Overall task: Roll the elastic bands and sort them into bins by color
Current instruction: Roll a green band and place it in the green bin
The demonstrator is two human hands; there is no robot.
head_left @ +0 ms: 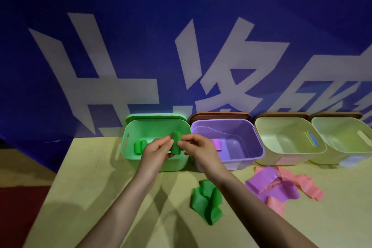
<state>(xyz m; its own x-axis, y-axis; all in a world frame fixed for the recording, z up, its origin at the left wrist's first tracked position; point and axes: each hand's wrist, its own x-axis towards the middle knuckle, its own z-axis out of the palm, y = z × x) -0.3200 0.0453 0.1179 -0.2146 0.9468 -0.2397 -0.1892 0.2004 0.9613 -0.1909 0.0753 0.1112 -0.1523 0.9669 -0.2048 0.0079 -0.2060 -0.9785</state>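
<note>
Item: green roll point(176, 143), an elastic band wound tight, held upright over the green bin point(128, 152), its long axis near vertical and tipped a little toward the far wall. Grip: left hand point(156, 152) pinches the roll from its left side, fingers curled beneath the lower end; right hand point(198, 148) pinches it from the right, thumb and forefinger tips meeting the roll about mid-height. Both hands grasp the same roll; neither is free. Position: the roll hangs above the near right part of the green bin, inside its rim line as seen from the head camera, so the drop point lies straight below the grip; judged from this, letting go should be enough, with no reach needed. Already in that bin: two green rolls point(140, 146) lying at the left, partly covered by the left hand. Purple bin point(259, 153), just beside to the right, holds one purple roll point(218, 144), partly behind the right hand. Two pale bins point(259, 127) further right; something blue shows at a handle slot between them, too small to name. Loose stock on the table point(90, 177): an unrolled green band point(207, 201) near the right forearm, and a heap of purple and pink bands point(281, 185) to its right. Not readable: whether the roll's tail end is tucked, and the contents of the pale bins.
</note>
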